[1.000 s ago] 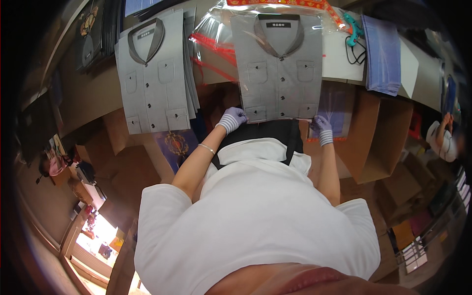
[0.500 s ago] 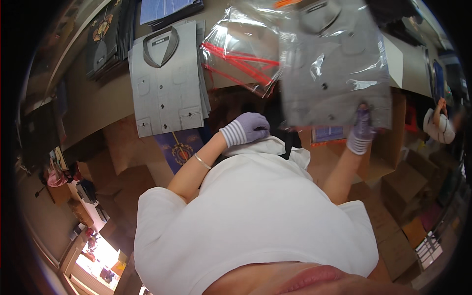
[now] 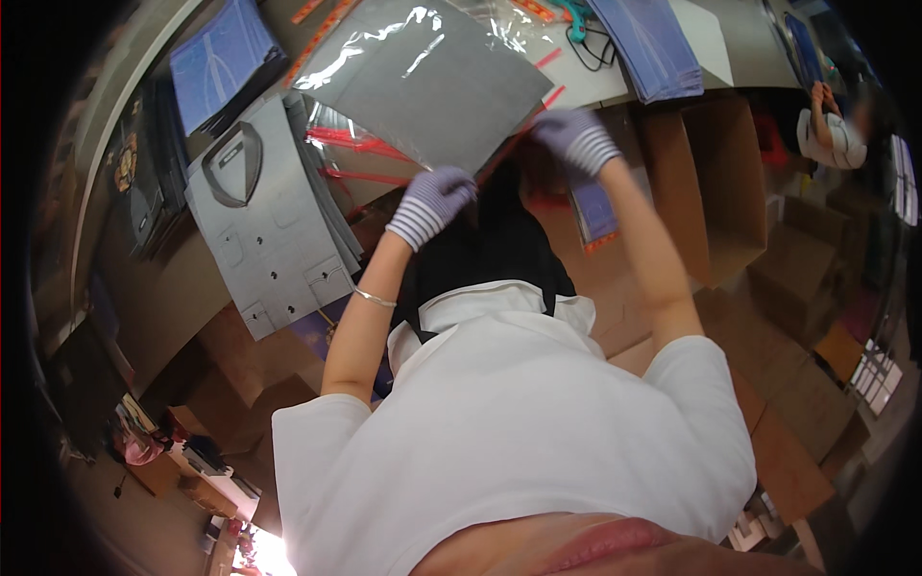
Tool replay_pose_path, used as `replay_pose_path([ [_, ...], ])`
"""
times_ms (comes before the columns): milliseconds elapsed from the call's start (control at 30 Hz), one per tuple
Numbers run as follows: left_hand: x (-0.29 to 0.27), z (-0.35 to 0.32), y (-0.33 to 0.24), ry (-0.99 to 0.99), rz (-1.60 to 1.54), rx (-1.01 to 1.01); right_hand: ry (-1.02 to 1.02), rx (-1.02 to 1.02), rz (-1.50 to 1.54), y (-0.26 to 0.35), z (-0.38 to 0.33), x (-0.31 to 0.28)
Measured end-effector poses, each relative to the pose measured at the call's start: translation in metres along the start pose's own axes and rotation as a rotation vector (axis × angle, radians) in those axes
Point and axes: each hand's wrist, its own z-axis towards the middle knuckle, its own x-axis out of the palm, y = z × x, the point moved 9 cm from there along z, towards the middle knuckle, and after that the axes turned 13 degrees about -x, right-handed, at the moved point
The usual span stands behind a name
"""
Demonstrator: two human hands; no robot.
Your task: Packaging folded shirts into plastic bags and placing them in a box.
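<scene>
At the desk's front edge, over the middle, you have a gray packet turned askew, its near corner pointing toward you and reaching past the edge. Whether it rests fully on the desk or is partly raised, I cannot tell.

Your left hand is at that near corner with fingers curled in, apparently pinching the plastic, though the grip itself is hidden. Your right hand is blurred beside the lower right side; I cannot tell whether it is closed on anything.

The packet should be light, slippery on its glossy film and bendable, though the flat gray panel inside looks stiff enough to keep its shape. Holding two neighboring corners, with cloth and film together, seems safest; loose film alone could slide or tear.

Under and beside it lie clear, crinkled bags with red strips. To the left, folded gray shirts with dark collars and buttons overhang the front edge in a soft, matte stack. Smooth blue packets sit farther back, and more blue folded pieces lie right of a teal tool with a black cord. Below the desk's right part stands a stiff, open cardboard box.
</scene>
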Motion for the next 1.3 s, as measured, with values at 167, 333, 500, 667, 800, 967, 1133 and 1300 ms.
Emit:
replay_pose_path([
  [167,-0.005,0.073,0.028,-0.21,0.104,-0.207,-0.367,0.647,-0.409,-0.257,-0.091,-0.169],
  [333,0.026,0.116,0.009,-0.343,0.491,-0.069,-0.214,1.016,-0.589,-0.36,-0.086,-0.23],
  [500,0.023,0.127,0.036,-0.387,0.579,-0.069,-0.114,0.908,-0.52,-0.399,-0.075,-0.237],
  [667,0.026,0.153,0.051,-0.334,0.317,-0.135,-0.623,0.568,-0.157,-0.391,-0.141,-0.297],
  [800,0.008,0.132,0.08,-0.341,-0.212,-0.338,-0.762,0.432,0.215,-0.202,-0.133,-0.27],
  [967,0.001,0.132,0.061,-0.41,-0.367,-0.335,-0.842,0.582,0.482,-0.079,-0.197,-0.198],
  [1133,-0.006,0.14,0.034,-0.369,-0.332,-0.279,-0.81,0.648,0.583,-0.036,-0.22,-0.12],
  [1300,-0.011,0.127,0.003,-0.38,-0.287,-0.228,-0.625,0.78,0.836,-0.014,-0.206,-0.065],
])
